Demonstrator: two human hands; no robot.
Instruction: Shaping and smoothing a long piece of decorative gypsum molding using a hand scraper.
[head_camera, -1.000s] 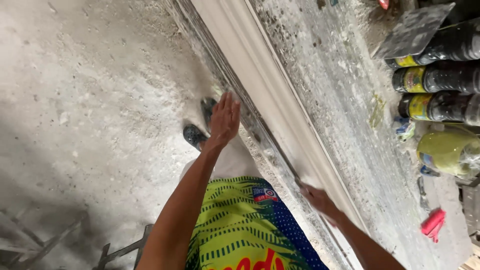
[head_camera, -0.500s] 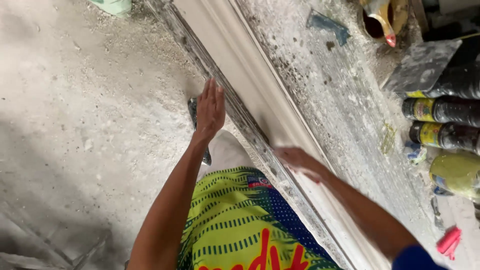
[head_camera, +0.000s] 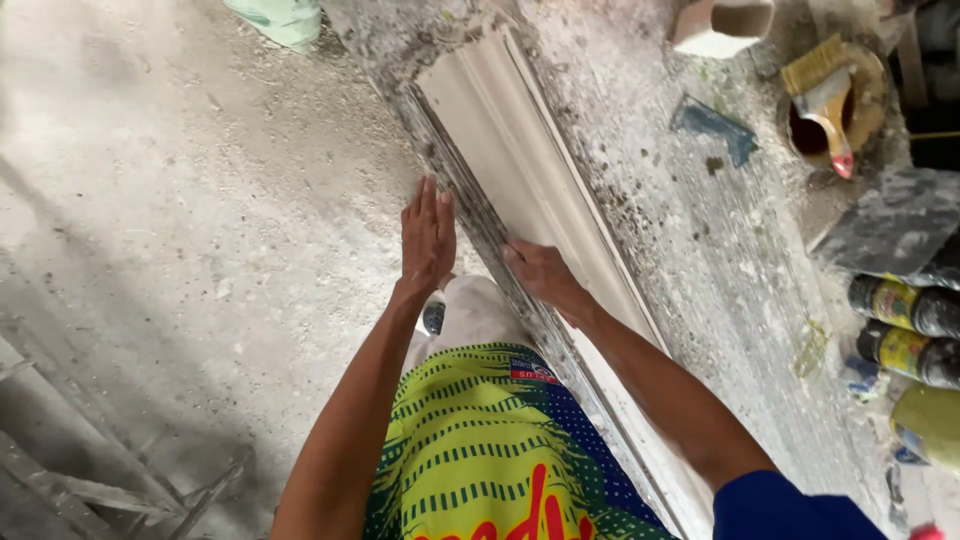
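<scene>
- White plaster moulding (head_camera: 520, 160), long and ribbed, lies along the edge of a crusted workbench (head_camera: 690, 250), running away from us and back past our right side.
- Our left hand (head_camera: 427, 238) is flat and fully open, fingers together, pressed against the bench's near edge just left of the moulding. It grips nothing.
- Our right hand (head_camera: 540, 275) rests just right of the left one, on the moulding's near rim, fingers loosely curled over it; we cannot tell whether it truly grips.
- We judge the moulding stiff but brittle: heavy for its thin section, likely to snap if lifted by one end, and dusty enough to slip. Both hands spread well apart under its long edges would support it best.
- Beyond the right hand, further across the bench, lie a blue scrap (head_camera: 712, 125) and a tin (head_camera: 835, 100) with a brush in it.
- Well to the right of the right hand stand dark bottles (head_camera: 905, 325) with yellow labels.
- Below the hands we see patterned green and yellow shorts (head_camera: 470, 440); left of the left hand is grey concrete floor (head_camera: 180, 220).
</scene>
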